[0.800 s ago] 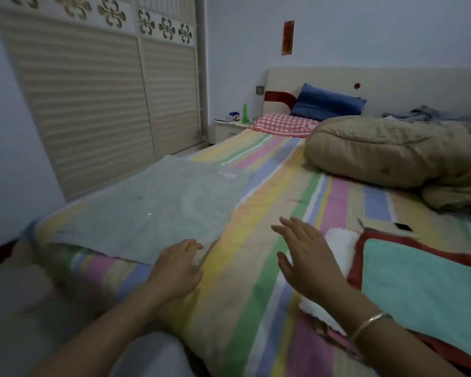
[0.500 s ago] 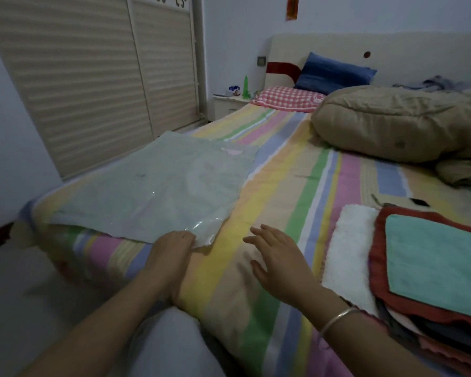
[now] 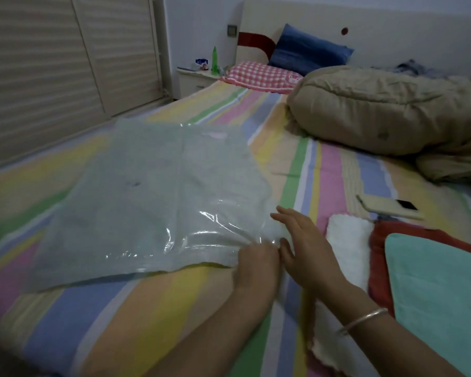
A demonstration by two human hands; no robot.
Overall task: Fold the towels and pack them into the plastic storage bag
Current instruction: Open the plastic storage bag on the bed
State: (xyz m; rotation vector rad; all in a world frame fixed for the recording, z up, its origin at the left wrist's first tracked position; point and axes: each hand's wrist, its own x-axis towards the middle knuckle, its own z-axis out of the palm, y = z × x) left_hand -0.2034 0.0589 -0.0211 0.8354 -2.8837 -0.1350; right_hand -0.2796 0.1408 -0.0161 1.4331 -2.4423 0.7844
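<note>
Both hands shifted to bag corner. Plastic storage bag [image 3: 147,210]: flat, left of towels [image 3: 433,273]. Left hand [image 3: 257,263] pinches its corner; right hand [image 3: 307,246] spread, touching. Step: opening mouth. Next: separate 2 layers.

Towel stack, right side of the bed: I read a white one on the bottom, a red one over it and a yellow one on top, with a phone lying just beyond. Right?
Not quite. In the head view the top towel is teal, not yellow. The rest holds: white towel on the bottom, red towel over it, phone just beyond.
</note>
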